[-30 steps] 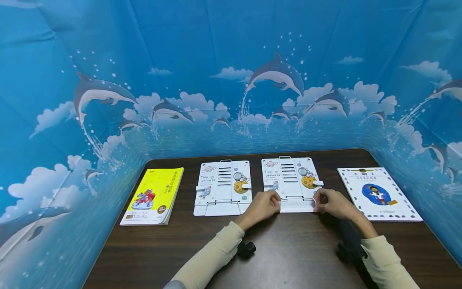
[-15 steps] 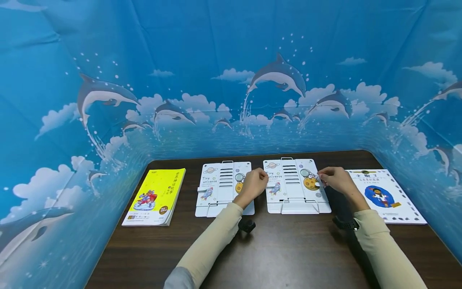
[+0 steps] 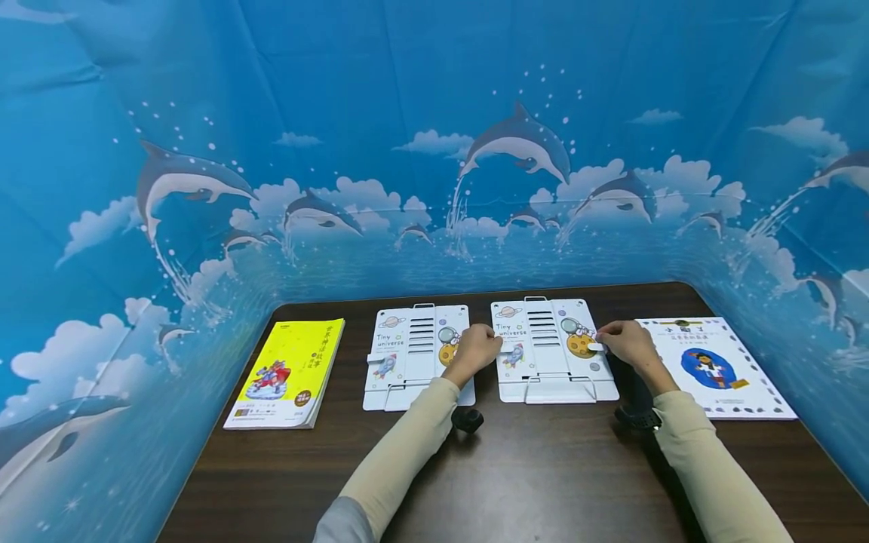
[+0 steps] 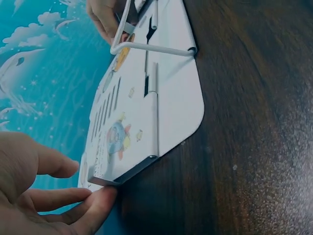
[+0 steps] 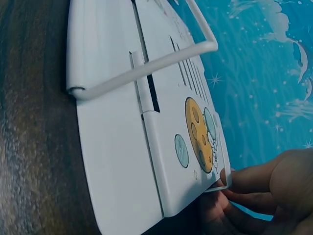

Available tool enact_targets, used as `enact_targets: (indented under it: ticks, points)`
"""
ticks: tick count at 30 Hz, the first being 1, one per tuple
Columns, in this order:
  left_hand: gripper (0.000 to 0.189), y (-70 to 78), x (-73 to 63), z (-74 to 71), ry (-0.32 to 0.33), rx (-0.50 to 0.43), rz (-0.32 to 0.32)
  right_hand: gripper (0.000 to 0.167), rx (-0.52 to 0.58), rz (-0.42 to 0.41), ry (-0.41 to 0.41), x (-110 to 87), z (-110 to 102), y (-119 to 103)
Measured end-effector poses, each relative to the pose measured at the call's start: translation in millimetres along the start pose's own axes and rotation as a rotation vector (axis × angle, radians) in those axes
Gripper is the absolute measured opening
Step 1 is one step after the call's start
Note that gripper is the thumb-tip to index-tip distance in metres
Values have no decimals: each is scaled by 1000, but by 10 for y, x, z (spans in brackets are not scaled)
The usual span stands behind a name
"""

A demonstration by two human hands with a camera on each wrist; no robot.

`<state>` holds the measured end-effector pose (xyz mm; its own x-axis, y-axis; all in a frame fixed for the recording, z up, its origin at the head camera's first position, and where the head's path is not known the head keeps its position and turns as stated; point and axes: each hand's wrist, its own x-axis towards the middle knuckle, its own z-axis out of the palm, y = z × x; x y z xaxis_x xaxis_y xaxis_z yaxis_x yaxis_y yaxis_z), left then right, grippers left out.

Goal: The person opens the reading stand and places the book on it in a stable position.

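Two white folding book stands with "Tiny universe" space prints lie flat on the table. At the left edge of the right book stand [image 3: 545, 362], my left hand [image 3: 474, 349] has its curled fingers by the side page clip [image 3: 506, 347]. In the left wrist view, my left fingers [image 4: 98, 208] touch the stand's edge. My right hand [image 3: 631, 343] pinches the right page clip [image 3: 596, 347], seen in the right wrist view as a bent white clip [image 5: 228, 166] between thumb and finger. The left book stand [image 3: 416, 335] lies partly under my left forearm.
A thick yellow book [image 3: 288, 369] lies at the left of the dark wooden table [image 3: 536, 467]. On the right lies a white picture book [image 3: 720, 369], partly behind my right hand. A blue dolphin-print curtain [image 3: 380, 113] surrounds the table's back and sides.
Both hands have left the wire supports at the right stand's lower edge and moved up to its side page clips. Since half a second ago, they have barely moved.
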<state>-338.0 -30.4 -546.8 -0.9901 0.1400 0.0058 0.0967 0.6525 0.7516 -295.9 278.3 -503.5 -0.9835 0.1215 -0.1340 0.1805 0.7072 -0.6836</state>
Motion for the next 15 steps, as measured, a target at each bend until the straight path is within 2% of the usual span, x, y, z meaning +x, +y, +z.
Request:
enact_targets:
  ticks: [6,8,10,12,13,15]
  points:
    - [45,-35,43,18,-22,-19,-8,34,-9,-2,3,1,-25,-21]
    - [47,-83,76,34,-18,-56,-1,33,-4,0,6,11,-17,-25]
    - [48,-54,40,22,4,-58,26,31,10,2,10,26,1,-23]
    - [48,56,-63,-57,7,-87,42,30,35,16,19,41,22,-17]
    - [48,79,-99,-68,29,-82,65,29,43,26,24,42,29,-17]
    - [43,226,-220,-171,29,-92,60,29,67,48,34,42,40,-11]
